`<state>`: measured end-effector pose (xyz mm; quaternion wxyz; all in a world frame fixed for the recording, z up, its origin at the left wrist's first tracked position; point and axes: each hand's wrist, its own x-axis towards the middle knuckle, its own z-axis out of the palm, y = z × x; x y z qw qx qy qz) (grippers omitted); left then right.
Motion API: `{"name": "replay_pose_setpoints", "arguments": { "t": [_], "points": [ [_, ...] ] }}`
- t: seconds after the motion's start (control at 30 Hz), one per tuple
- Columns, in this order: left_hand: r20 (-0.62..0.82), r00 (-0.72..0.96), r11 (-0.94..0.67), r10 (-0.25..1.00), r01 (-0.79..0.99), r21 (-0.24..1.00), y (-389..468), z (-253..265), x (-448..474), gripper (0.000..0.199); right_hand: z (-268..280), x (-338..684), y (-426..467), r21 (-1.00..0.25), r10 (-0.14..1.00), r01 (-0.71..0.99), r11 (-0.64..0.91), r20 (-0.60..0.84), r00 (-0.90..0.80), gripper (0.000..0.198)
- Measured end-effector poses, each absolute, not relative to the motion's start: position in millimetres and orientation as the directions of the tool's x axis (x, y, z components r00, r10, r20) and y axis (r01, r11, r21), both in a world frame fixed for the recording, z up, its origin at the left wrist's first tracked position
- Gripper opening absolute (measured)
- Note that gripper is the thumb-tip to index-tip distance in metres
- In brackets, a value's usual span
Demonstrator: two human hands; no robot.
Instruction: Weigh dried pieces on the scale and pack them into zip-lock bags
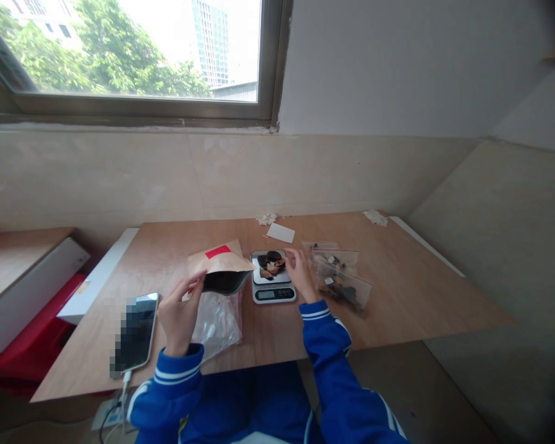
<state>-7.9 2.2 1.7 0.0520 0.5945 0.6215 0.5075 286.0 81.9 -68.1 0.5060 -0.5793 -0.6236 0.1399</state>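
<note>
Pinched in my left hand point(179, 316) is the brown paper pouch point(219, 266), mouth open and tilted toward the scale point(272, 285) beside it. Right hand point(298, 271) rests loose-fingered at the pan's edge, seemingly empty. Tip too far and the dark pieces point(272, 264) could overshoot the small pan. Beyond my right hand lie filled clear bags point(342, 280); under the pouch an empty one point(217, 320); outside my left, a phone point(136, 333).

Scale point(273, 285) sits between pouch point(221, 266) and bags point(340, 277).
</note>
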Motion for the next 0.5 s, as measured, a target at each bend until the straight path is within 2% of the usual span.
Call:
{"name": "replay_pose_setpoints", "arguments": {
  "t": [0.1,0.13,0.2,0.27,0.33,0.43,0.5],
  "points": [
    [0.519,-0.300,-0.213,0.801,0.667,0.714,3.2,0.7,-7.4,0.029,-28.2,249.4,34.3,-0.738,0.781,0.515,0.437,0.595,0.189,0.019],
    [0.515,-0.299,-0.215,0.803,0.661,0.719,3.7,0.4,-7.4,0.029,-14.2,234.9,17.7,-0.727,0.780,0.481,0.491,0.612,0.129,0.019],
    [0.512,-0.289,-0.223,0.809,0.655,0.722,4.3,0.1,-7.4,0.029,10.4,206.8,-9.8,-0.680,0.778,0.412,0.606,0.615,-0.129,0.024],
    [0.509,-0.277,-0.228,0.815,0.655,0.721,3.7,0.2,-7.0,0.029,25.5,183.3,-24.5,-0.654,0.742,0.357,0.667,0.545,-0.390,0.032],
    [0.500,-0.257,-0.233,0.827,0.653,0.721,1.3,0.6,-5.7,0.029,27.7,166.3,-24.8,-0.645,0.751,0.403,0.649,0.458,-0.476,0.040],
    [0.489,-0.216,-0.243,0.845,0.660,0.711,-4.7,1.8,-1.6,0.029,14.4,150.4,-4.9,-0.598,0.864,0.627,0.500,0.298,-0.405,0.045],
    [0.491,-0.190,-0.252,0.850,0.672,0.697,-8.6,2.6,1.5,0.028,4.5,142.4,16.7,-0.562,0.906,0.714,0.418,0.200,-0.374,0.044]
  ]
}}
